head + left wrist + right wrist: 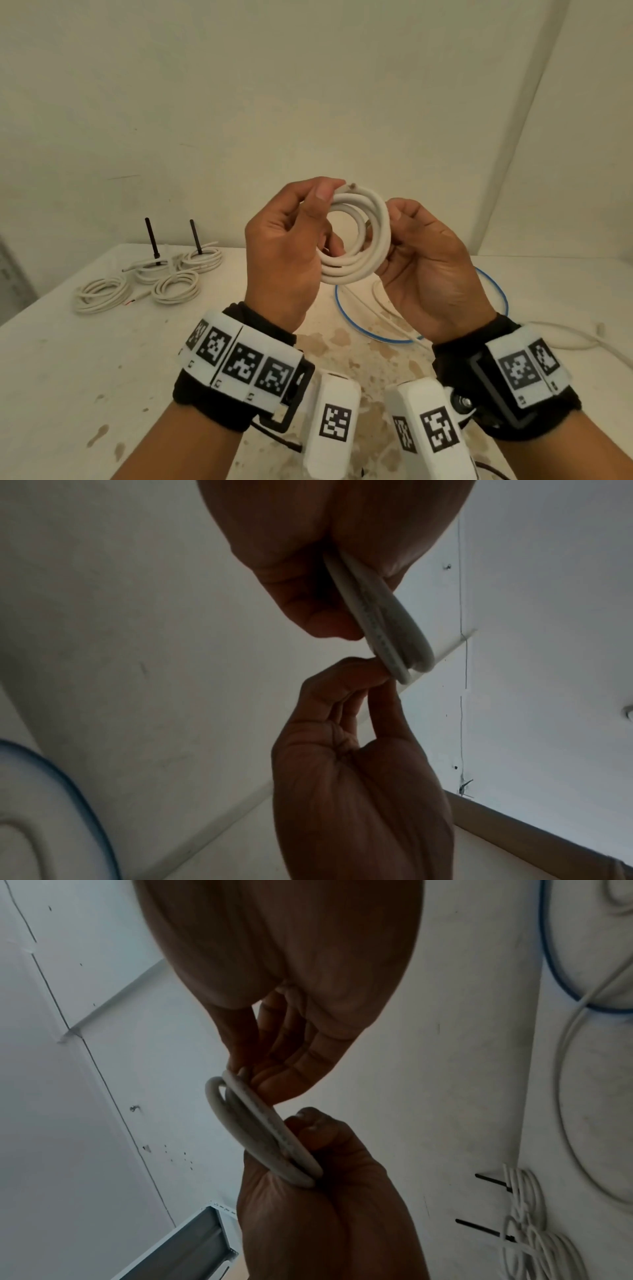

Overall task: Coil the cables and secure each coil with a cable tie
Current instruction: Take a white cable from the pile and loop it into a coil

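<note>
Item: round coil of thick white plastic-sheathed cable [356, 236], held above the table's [85, 359] middle. Left hand [287, 246] pinches the cut end at top; right hand [428, 270] grips the opposite side. Risk: stiff loops likely spring open if either grip slackens before tying.

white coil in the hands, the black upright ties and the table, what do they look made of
White coil: looks like plastic-sheathed cable, smooth and matte, holding round loops.
Black ties: probably stiff plastic, since they stand upright as thin dark strips.
Table: hard, painted or laminated white top, stained brown; the material beneath cannot be told.
</note>
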